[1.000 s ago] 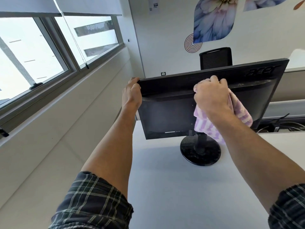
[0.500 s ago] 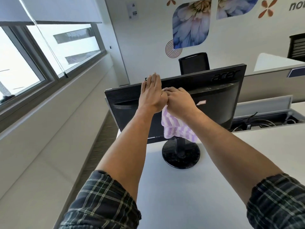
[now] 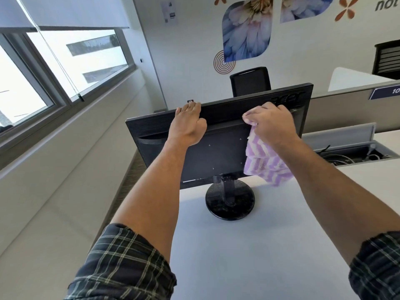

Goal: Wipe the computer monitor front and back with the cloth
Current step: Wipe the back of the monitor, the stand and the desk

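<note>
A black monitor (image 3: 218, 152) stands on a round black base (image 3: 229, 202) on the white desk (image 3: 238, 256), its back panel facing me. My left hand (image 3: 188, 124) rests flat on the back near the top edge, fingers straight and reaching over the rim. My right hand (image 3: 272, 124) grips a purple-and-white striped cloth (image 3: 264, 163) and presses it against the upper right of the back panel. Most of the cloth hangs down below the hand. The screen side is hidden from me.
A window wall and sill (image 3: 65, 131) run along the left. Behind the monitor stands a black office chair (image 3: 251, 81). A grey divider and an open cable tray (image 3: 346, 152) with wires lie to the right.
My right hand with the cloth has slid right along the monitor's back, away from the left hand. The left hand stays flat near the top edge. The view has shifted slightly.
</note>
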